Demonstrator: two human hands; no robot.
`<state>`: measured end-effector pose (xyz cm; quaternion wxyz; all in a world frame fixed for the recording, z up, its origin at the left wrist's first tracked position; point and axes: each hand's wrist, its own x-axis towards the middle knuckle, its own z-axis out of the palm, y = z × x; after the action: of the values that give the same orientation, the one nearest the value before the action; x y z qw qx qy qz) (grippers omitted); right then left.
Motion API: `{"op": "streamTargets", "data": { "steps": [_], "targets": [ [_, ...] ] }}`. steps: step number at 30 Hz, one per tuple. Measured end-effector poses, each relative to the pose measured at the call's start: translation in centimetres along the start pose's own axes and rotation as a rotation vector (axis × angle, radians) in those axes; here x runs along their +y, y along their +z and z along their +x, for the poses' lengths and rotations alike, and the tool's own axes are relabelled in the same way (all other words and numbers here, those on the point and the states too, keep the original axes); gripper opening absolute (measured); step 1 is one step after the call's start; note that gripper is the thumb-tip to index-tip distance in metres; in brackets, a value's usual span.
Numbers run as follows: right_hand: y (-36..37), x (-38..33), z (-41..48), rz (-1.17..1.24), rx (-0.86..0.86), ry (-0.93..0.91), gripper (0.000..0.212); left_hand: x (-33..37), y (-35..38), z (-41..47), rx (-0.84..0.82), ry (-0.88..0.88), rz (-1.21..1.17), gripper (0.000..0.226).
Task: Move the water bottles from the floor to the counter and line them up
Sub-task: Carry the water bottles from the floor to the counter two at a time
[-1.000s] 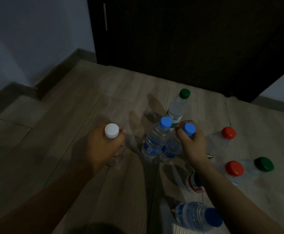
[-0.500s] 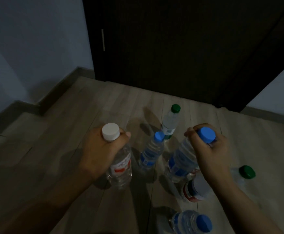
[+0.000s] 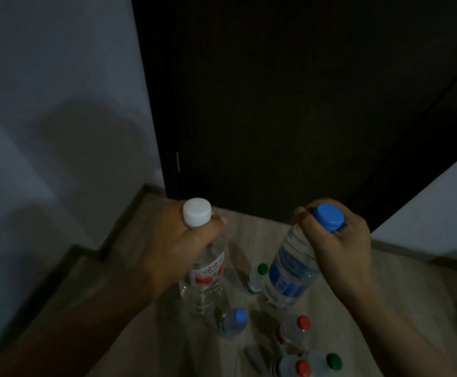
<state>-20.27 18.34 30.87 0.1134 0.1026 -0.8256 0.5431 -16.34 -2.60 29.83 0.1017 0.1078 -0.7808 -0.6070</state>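
The left hand (image 3: pixel 183 248) is wrapped round the neck of a white-capped bottle (image 3: pixel 205 281), just under the cap. The right hand (image 3: pixel 338 248) curls round the cap and shoulder of the blue-capped bottle (image 3: pixel 289 276). Both bottles hang clear of the wooden floor (image 3: pixel 145 322), the blue one tilted inward. Below them, on the boards in front of the dark door (image 3: pixel 276 104), the rest wait: a green-capped bottle (image 3: pixel 257 278) between the two lifted ones, a second blue-capped bottle (image 3: pixel 234 321), red-capped bottles (image 3: pixel 295 329) and another green cap (image 3: pixel 333 360) at the lower edge. No counter is in sight. To my eye the danger is the grip: held so high, a heavy bottle could slip or swing, and a low swing would bowl over those underneath. The white-capped bottle wears a white label with red print, the blue-capped a blue label; the light is too dim to read either.
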Motion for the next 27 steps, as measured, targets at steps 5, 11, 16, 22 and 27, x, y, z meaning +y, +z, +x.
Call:
{"op": "streamTargets", "data": {
  "steps": [5, 11, 16, 22, 27],
  "targets": [
    [-5.7, -15.8, 5.3, 0.015, -0.019, -0.04, 0.01, 16.4, -4.6, 0.8, 0.041, 0.035, -0.015, 0.014],
    [-13.3, -36.1, 10.5, 0.09, -0.071, -0.11, 0.012, 37.0, -11.7, 0.6, 0.02, 0.128, -0.036, 0.018],
    [-19.0, -52.5, 13.5, 0.109, -0.098, -0.222, 0.012, 52.8, -18.0, 0.0, 0.021, 0.212, -0.102, 0.015],
    [-23.6, -66.8, 14.0, 0.227, -0.211, -0.231, 0.02, 66.5, -25.2, -3.2, 0.029, 0.395, -0.047, 0.022],
    [-24.8, -72.5, 12.2, 0.304, -0.315, -0.286, 0.014, 71.3, -28.3, -7.5, -0.029, 0.428, -0.035, 0.032]
  ]
}}
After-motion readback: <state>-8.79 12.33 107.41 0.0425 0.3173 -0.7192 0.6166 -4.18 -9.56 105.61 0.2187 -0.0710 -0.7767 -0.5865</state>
